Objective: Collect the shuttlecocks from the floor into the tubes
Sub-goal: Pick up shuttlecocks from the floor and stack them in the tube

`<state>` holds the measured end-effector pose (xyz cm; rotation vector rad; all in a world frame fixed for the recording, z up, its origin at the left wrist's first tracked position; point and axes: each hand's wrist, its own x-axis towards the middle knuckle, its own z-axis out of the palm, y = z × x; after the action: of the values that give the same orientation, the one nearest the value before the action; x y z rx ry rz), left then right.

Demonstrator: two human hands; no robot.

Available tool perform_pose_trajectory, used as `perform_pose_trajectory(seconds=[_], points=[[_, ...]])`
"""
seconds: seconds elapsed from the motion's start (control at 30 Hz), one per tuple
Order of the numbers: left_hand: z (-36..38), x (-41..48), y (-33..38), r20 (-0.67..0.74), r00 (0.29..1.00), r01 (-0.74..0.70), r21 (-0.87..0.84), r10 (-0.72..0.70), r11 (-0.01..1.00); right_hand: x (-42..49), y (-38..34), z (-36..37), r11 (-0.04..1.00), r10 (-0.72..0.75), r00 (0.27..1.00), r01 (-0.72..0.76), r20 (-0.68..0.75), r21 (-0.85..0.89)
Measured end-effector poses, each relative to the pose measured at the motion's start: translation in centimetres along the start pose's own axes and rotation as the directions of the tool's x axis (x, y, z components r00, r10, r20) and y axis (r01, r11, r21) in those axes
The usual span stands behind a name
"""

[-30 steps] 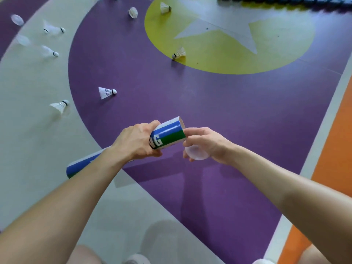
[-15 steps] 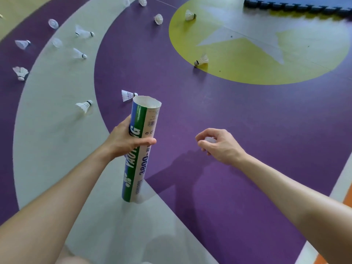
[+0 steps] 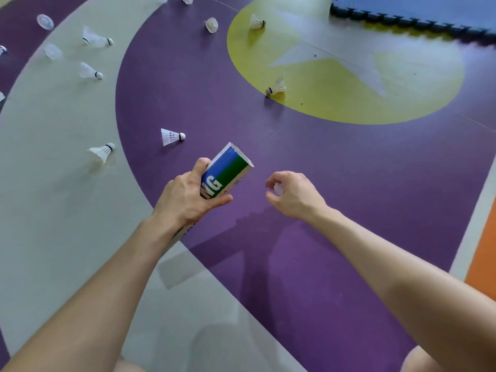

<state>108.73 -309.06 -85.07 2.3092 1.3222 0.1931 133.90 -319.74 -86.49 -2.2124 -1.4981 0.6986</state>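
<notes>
My left hand [image 3: 188,200] grips a blue, green and white shuttlecock tube [image 3: 228,170] near its open end. The tube is tilted, its mouth pointing up and to the right; its lower part is hidden behind my wrist. My right hand [image 3: 292,194] hovers just right of the tube, fingers curled around a small white cap [image 3: 277,189]. White shuttlecocks lie scattered on the floor: one [image 3: 171,136] just beyond the tube on the purple band, one [image 3: 103,151] on the grey band to the left, one [image 3: 276,88] at the yellow circle's edge.
Several more shuttlecocks [image 3: 91,71] lie on the grey band at upper left and near the top [image 3: 211,24]. Blue foam mats [image 3: 402,22] border the floor at top right. An orange strip [image 3: 483,259] runs along the right edge.
The tube stood upright on the floor half a second ago; my left hand has since tipped it so its mouth points right. My right hand stays curled beside it.
</notes>
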Motion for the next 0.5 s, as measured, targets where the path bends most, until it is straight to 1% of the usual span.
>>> perform_pose_trajectory(seconds=[0.07,0.1,0.23,0.4,0.5], points=[[0.3,0.1,-0.1,-0.074,0.997,-0.015,-0.06,0.011,0.998,0.4,0.0,-1.7,0.999,0.044,0.998,-0.043,-0.044,0.009],[0.3,0.1,-0.2,-0.088,0.996,-0.009,-0.082,0.002,0.997,0.7,-0.1,-2.7,0.998,0.06,0.996,-0.06,-0.059,0.009],[-1.2,1.2,0.3,-0.109,0.994,0.014,-0.143,-0.029,0.99,2.2,-1.0,-7.1,0.993,0.097,0.993,-0.101,-0.063,-0.061],[-4.2,4.2,1.5,-0.138,0.99,-0.018,-0.167,-0.005,0.986,5.0,-2.9,-11.5,0.984,0.101,0.993,-0.108,-0.058,-0.14],[-5.2,6.0,1.9,-0.146,0.989,-0.023,-0.159,0.0,0.987,7.2,-3.8,-12.9,0.986,0.104,0.992,-0.112,-0.067,-0.127]])
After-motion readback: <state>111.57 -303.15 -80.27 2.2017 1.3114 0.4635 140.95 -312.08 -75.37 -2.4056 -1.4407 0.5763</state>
